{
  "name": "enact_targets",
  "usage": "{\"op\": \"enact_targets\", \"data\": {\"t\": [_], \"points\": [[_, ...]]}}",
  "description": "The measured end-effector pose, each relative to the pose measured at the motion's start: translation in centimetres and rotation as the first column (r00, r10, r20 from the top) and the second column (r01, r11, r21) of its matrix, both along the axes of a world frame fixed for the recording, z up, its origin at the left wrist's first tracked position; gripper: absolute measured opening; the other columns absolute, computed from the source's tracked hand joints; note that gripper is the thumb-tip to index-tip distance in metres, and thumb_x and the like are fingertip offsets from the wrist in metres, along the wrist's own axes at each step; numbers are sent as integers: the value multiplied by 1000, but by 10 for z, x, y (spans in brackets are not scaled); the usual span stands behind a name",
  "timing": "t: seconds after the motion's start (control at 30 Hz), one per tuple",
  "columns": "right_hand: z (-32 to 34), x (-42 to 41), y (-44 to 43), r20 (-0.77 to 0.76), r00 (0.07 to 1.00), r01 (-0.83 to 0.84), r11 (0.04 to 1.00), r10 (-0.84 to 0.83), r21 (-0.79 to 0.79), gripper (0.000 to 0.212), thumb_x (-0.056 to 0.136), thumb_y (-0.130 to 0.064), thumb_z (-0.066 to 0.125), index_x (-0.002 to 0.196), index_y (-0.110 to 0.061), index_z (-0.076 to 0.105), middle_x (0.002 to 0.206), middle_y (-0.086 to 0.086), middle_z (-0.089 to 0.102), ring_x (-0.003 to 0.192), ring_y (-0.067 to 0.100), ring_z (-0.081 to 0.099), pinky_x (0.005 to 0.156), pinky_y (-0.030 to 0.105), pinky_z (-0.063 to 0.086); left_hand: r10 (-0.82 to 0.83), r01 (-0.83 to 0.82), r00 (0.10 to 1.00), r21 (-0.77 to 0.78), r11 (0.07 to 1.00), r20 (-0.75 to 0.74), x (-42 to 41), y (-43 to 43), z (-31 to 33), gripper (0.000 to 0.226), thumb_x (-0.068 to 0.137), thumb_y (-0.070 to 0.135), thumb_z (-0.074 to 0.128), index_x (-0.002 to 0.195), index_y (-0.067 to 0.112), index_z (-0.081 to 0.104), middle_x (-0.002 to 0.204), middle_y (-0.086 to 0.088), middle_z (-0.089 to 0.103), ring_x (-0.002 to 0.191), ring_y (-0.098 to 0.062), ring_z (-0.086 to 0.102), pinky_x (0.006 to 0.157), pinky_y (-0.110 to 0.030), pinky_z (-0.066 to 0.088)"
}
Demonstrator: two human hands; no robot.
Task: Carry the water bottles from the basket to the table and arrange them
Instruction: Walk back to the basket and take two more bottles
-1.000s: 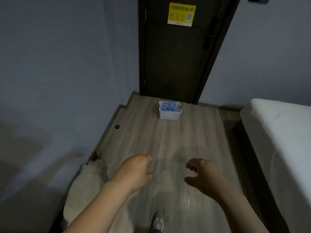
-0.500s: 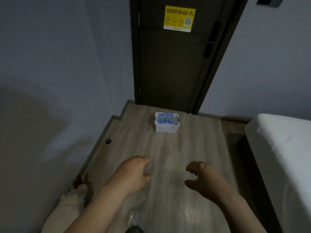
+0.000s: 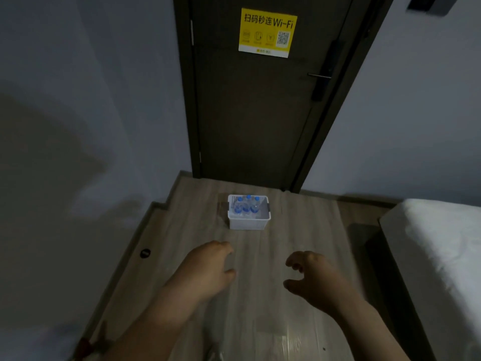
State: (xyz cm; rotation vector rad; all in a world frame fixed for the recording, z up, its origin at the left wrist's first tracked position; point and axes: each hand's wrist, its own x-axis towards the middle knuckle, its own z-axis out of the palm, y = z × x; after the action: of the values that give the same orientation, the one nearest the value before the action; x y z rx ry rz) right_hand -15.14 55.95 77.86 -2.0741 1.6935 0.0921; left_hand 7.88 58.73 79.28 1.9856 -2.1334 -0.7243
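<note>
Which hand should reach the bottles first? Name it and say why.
Left, marginally. The water bottles stand in the left part of the basket, which sits on the floor ahead, nearer the left hand than the right hand. Both hands are empty, well short of it.

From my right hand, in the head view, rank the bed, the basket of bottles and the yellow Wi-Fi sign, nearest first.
From the right hand:
1. Bed, close by on its right.
2. Basket, ahead on the floor.
3. Yellow Wi-Fi sign, high on the door beyond the basket.
</note>
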Motion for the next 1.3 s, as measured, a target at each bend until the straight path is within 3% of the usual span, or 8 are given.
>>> {"op": "enact_targets", "data": {"t": [0.43, 0.63, 0.73, 0.97, 1.17, 1.3], "points": [[-14, 0, -171, 7, 1000, 1, 999, -1, 47, 43, 82, -38, 68, 122, -32, 53, 118, -10, 58, 97, 1, 53, 82, 18, 49, -3, 4, 1000, 31, 1000, -28, 3, -172, -6, 36, 85, 34, 58, 118, 20, 55, 117, 2, 58, 104, -14, 55, 89, -27, 45], [-20, -12, -273, 28, 998, -48, 998, 47, 38, 45, 80, -38, 69, 122, -31, 55, 118, -10, 59, 94, 0, 54, 73, 12, 43, 69, -67, 997, 46, 997, -43, -12, -261, -13, 37, 86, 36, 60, 120, 22, 54, 120, 2, 57, 106, -12, 55, 86, -19, 42], [-23, -18, -321, 29, 996, -84, 995, 82, 55, 44, 81, -38, 68, 123, -31, 54, 119, -9, 58, 99, 3, 55, 78, 14, 46, 100, -96, 993, 66, 993, -60, -22, -301, -16, 35, 87, 33, 60, 120, 20, 55, 121, 2, 58, 107, -12, 55, 82, -14, 38], [-38, -26, -409, 18, 983, -182, 978, 181, 106, 45, 84, -35, 65, 126, -25, 53, 122, -3, 58, 105, 9, 56, 88, 20, 48, 186, -178, 981, 116, 977, -56, -32, -361, -36, 38, 91, 33, 57, 126, 19, 53, 129, 2, 56, 116, -11, 53, 95, -17, 39], [-60, -20, -466, 14, 973, -228, 963, 229, 144, 44, 85, -35, 65, 126, -24, 52, 119, -3, 59, 101, 8, 56, 85, 19, 49, 235, -223, 969, 136, 965, -81, -24, -408, -60, 38, 91, 32, 57, 125, 17, 52, 126, 2, 57, 113, -12, 54, 90, -14, 37], [-77, -12, -503, 16, 974, -227, 958, 227, 173, 44, 85, -35, 65, 126, -25, 52, 119, -3, 59, 102, 7, 55, 85, 18, 47, 235, -218, 969, 188, 958, -74, -13, -445, -79, 24, 90, 30, 58, 105, 11, 58, 109, -2, 62, 97, -12, 57, 75, -16, 39]]}}
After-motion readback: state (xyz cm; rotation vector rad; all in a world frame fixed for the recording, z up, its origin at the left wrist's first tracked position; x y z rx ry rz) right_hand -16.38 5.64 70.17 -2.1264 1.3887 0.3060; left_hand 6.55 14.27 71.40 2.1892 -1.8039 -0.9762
